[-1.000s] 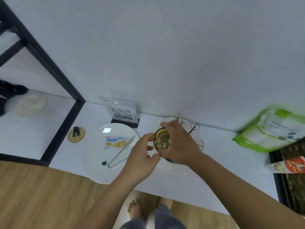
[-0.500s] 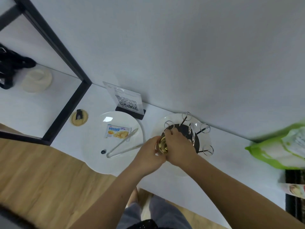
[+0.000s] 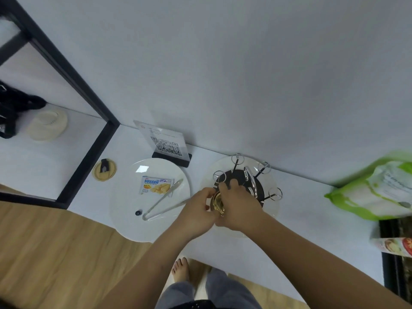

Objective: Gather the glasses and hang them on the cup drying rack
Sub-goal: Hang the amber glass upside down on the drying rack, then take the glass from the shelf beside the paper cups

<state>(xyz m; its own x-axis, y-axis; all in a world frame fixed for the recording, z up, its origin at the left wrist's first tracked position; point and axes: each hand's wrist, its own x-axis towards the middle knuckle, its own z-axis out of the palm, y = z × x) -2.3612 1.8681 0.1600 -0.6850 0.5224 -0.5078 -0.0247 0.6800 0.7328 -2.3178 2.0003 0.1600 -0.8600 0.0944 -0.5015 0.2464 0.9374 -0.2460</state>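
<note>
We stand at a white table (image 3: pixel 256 246) whose near edge runs from 9 o'clock down toward 4 o'clock, with wood floor (image 3: pixel 55 248) below it and a plain wall (image 3: pixel 223 74) along the far edge. The drying rack (image 3: pixel 252 186) sits against that wall; bare tabletop lies at its 6 o'clock, a white plate (image 3: pixel 133 217) with tongs (image 3: pixel 165 201) and a snack packet (image 3: pixel 156 185) crowds its 9 o'clock, and a green bag (image 3: pixel 376 192) lies well apart at 3 o'clock. Four ring-tipped prongs stand free from 10 round to 3 o'clock.

The glass (image 3: pixel 218 202) is at the rack's 8 o'clock side, between our hands. It looks tipped on its side, gold-tinted mouth facing us; we cannot tell its long axis exactly.

Our right hand (image 3: pixel 238 204) curls closed around the glass, fingertips (image 3: pixel 223 187) over the rack's dark centre. Our left hand (image 3: pixel 198 210) pinches narrowly at the glass's rim.
</note>
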